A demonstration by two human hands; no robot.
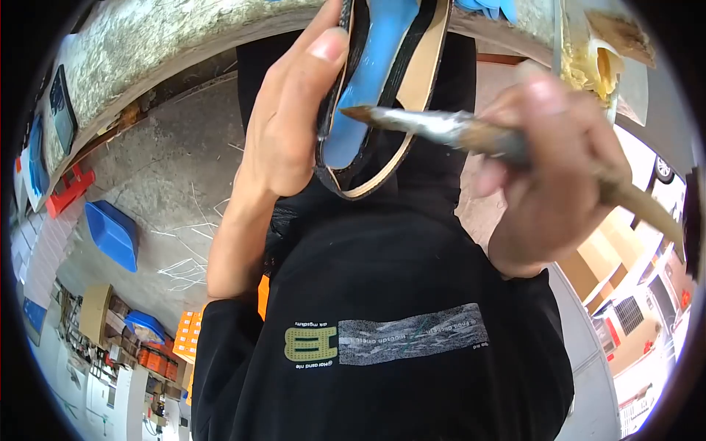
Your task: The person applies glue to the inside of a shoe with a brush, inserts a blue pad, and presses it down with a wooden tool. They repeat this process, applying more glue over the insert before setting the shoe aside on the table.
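Note:
My left hand (283, 117) is closed around the side of a black sandal (415, 151), thumb along its edge. Blue covers the inside sole (379, 55), which looks glossy, and a beige lining shows along one side. In my right hand (555, 158) is a paintbrush (434, 126) with a metal ferrule and a pale wooden handle. Its brown bristle tip lies over the blue sole near the rounded lower end of the sandal; whether it touches is hard to tell. Motion blurs my right hand somewhat.
A worn workbench (184, 33) runs across the top. At its right stands a yellow, glue-crusted container (604, 70); a phone (62, 110) lies at the left. On the floor are a blue tub (112, 235), white string scraps (184, 272) and orange boxes (189, 334).

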